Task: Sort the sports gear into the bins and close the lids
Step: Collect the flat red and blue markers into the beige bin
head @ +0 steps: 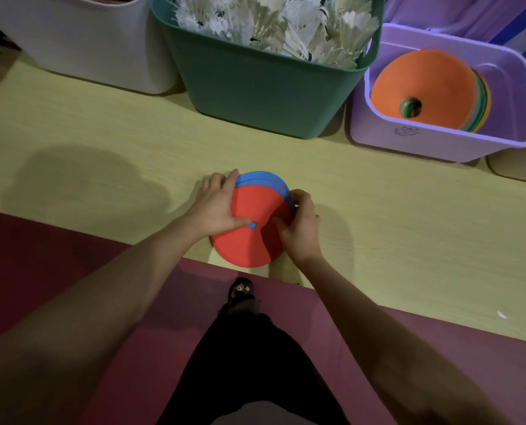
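A small stack of flat disc cones lies on the yellow table near its front edge, a red disc cone on top and blue disc cones under it. My left hand grips the stack's left rim, thumb on the red top. My right hand pinches the right rim. At the back right a purple bin holds a tilted stack of disc cones, with an orange disc cone foremost. The green bin in the middle is full of white shuttlecocks.
A white bin stands at the back left; its contents are hidden. The three bins stand side by side along the table's far side. Red floor mat lies below the table's front edge, with my dark trouser leg and shoe there.
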Tool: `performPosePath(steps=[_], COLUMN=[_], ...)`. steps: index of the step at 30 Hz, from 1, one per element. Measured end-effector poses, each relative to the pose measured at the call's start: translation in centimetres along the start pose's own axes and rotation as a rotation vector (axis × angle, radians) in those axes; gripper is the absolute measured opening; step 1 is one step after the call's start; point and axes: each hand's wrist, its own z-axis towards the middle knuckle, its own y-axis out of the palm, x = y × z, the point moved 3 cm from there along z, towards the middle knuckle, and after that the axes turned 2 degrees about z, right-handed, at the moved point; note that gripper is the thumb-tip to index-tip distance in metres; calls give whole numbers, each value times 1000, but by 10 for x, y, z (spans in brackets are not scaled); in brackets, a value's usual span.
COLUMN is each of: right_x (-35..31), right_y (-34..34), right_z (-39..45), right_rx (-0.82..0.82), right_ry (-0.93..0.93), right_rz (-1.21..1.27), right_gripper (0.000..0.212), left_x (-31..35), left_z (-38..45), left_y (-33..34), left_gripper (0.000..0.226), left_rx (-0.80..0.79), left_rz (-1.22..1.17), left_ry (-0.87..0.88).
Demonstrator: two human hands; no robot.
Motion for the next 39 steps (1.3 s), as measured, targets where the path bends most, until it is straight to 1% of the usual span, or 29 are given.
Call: performPosePath(steps=[3, 6, 9, 11, 15, 17, 19, 23, 26, 30, 33, 36, 39], right_x=[-12, -25, -36, -46, -63, -72, -82, -99, -99, -80, -57, -31, -5], right_y=[-13, -23, -35, -45, -76, -100, -127, -183, -226, -285, -332, -379, -417], right_z=[-1, -2, -3, 2, 12, 17, 21, 23, 26, 35, 39, 45, 50], right_rx=[-17, -3, 73, 107, 199, 266, 335, 467, 549, 602, 636, 638, 625], right_ry=[-53, -110, -142, -144, -215, -220, -275, -393, -438, -449, -447, -452, -459], right_rz=[171, 192, 198, 201, 120, 106, 97, 120, 168, 207, 216, 225, 212], right_gripper=[45, 44, 44, 44, 43, 43, 43, 43, 42, 44, 41, 38, 34], left_x=[3, 8, 17, 26, 60, 84, 110, 168, 215, 281, 332, 381, 423], left_z=[5, 5, 3, 6, 20, 25, 29, 38, 45, 60, 70, 74, 76], left_y=[-4, -15, -27, -34, -55, -70, -86, -113, -124, -120, -104, -83, -62], left_gripper=[114, 109, 104, 104, 102, 101, 100, 96, 94, 93, 93, 92, 88], left_rx=[-13, 8, 95, 171, 318, 393, 451, 540, 581, 601, 610, 673, 716], left_rz=[-53, -117, -113, -96, -86, -80, -96, -99, -78, -84, -71, -62, -69], left_ry=[29, 72, 109, 148, 255, 321, 404, 561, 631, 671, 673, 674, 637])
